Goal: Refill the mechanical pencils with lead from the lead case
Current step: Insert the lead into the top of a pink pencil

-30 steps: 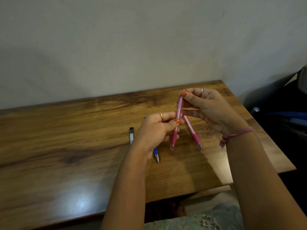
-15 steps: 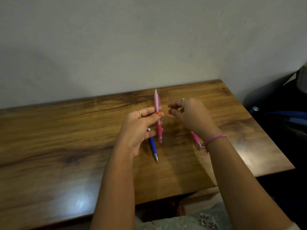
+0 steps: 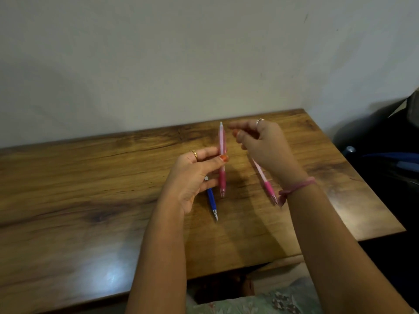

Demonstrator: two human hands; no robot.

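Observation:
My left hand (image 3: 192, 177) grips a pink mechanical pencil (image 3: 222, 155) upright above the wooden table (image 3: 90, 200), tip down, white top end up. My right hand (image 3: 265, 143) hovers just right of the pencil's top without touching it. Its thumb and forefinger are curled close together, and I cannot tell whether they pinch anything small. A second pink pencil (image 3: 264, 177) lies on the table, partly under my right hand. A blue pencil (image 3: 212, 200) lies under my left hand, only its lower half showing. The lead case is hidden.
The table stands against a plain wall (image 3: 204, 64), with its right edge (image 3: 367, 177) close to my right forearm. Dark bags or furniture (image 3: 385, 159) fill the space beyond that edge. My patterned clothing (image 3: 260, 302) shows below the table's front edge.
My right hand has let go of the pink pencil's top and drawn slightly away. My left hand has carried the pencil left, covering the lead case; over the last half second little moved.

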